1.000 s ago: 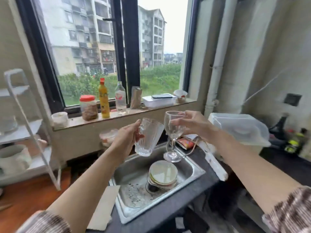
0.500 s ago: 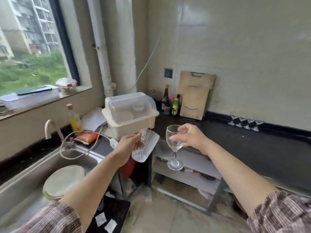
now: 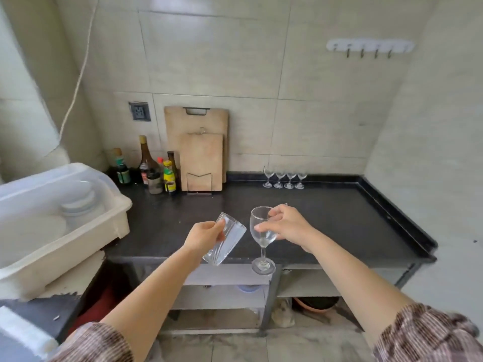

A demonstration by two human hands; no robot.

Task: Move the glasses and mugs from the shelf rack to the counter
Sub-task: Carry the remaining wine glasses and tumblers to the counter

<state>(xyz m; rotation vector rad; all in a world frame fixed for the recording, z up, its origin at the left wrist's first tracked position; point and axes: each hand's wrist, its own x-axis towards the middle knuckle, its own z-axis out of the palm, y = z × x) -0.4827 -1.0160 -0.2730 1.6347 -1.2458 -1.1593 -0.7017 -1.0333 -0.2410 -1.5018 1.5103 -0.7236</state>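
My left hand (image 3: 202, 236) grips a clear ribbed glass mug (image 3: 227, 241), tilted with its base pointing down and left. My right hand (image 3: 286, 226) holds a clear wine glass (image 3: 262, 239) upright by its bowl, the foot hanging just past the front edge of the black counter (image 3: 339, 220). Both glasses are in the air, side by side and apart. Several small stemmed glasses (image 3: 285, 178) stand in a row at the counter's back wall. The shelf rack is out of view.
A white dish box with a clear lid (image 3: 52, 218) sits at the left. Sauce bottles (image 3: 154, 171) and two wooden cutting boards (image 3: 200, 155) lean at the back. Raised black edges run along the counter's back and right. Open shelves (image 3: 224, 291) lie below.
The view has swung right, from the window and sink to the black counter. Both hands kept hold of their glasses and now hover over the counter's front edge.
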